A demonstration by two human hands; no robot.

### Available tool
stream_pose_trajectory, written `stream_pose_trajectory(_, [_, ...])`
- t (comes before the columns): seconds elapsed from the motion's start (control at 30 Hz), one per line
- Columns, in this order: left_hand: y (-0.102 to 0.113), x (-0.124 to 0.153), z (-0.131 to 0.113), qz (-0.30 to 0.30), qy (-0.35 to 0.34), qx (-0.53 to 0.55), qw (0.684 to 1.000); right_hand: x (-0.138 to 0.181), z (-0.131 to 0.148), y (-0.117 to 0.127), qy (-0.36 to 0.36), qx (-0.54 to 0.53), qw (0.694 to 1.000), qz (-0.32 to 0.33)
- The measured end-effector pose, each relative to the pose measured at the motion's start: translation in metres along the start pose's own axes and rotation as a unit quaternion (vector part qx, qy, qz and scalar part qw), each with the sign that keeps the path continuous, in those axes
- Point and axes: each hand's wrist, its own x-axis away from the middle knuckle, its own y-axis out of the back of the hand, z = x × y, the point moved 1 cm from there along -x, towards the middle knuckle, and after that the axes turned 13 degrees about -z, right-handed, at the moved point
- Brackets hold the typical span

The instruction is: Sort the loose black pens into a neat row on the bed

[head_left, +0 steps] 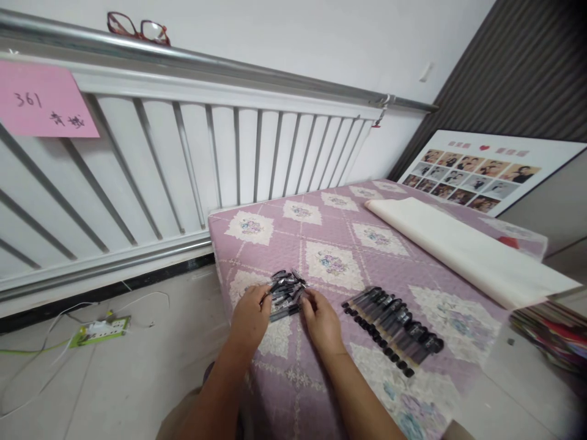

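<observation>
A loose bunch of black pens [285, 292] lies on the floral purple cover [284, 373] between my two hands. My left hand [251, 315] closes on the left end of the bunch, fingers curled and partly hiding it. From the opposite side my right hand [322, 318] pinches the right ends between thumb and fingers. Which single pens each hand grips is hard to make out. To the right of my right hand, several dark pens with black caps [394, 327] lie side by side in a slanting row.
A large cream sheet [454, 247] lies across the cover's far right, beside a framed photo board [486, 162]. A white radiator [275, 153] runs behind, with glasses [137, 29] on its pipe and a pink note [46, 101]. A power strip [101, 329] with cables lies on the floor.
</observation>
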Motion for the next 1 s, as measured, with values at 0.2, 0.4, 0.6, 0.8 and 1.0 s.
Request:
stream_pose_trajectory(0.2, [-0.003,-0.001,0.002,0.008,-0.006,-0.001,1.0,-0.012,0.013,-0.008,0.01,0.1,0.994,0.047])
stream_pose_trajectory(0.4, [-0.006,-0.001,0.002,0.016,0.001,0.008,1.0,-0.016,0.012,-0.008,0.01,0.113,0.991,0.075])
stream_pose_trajectory(0.6, [-0.008,-0.001,0.001,0.031,0.001,0.003,0.999,-0.02,0.012,-0.004,0.005,0.109,0.988,0.107])
stream_pose_trajectory(0.8, [-0.007,0.001,-0.002,0.048,-0.006,0.002,0.999,-0.026,0.012,-0.005,-0.022,0.124,0.984,0.127])
stream_pose_trajectory(1.0, [-0.009,0.001,-0.001,0.052,-0.009,0.006,0.999,-0.032,0.006,-0.009,-0.047,0.142,0.98,0.128])
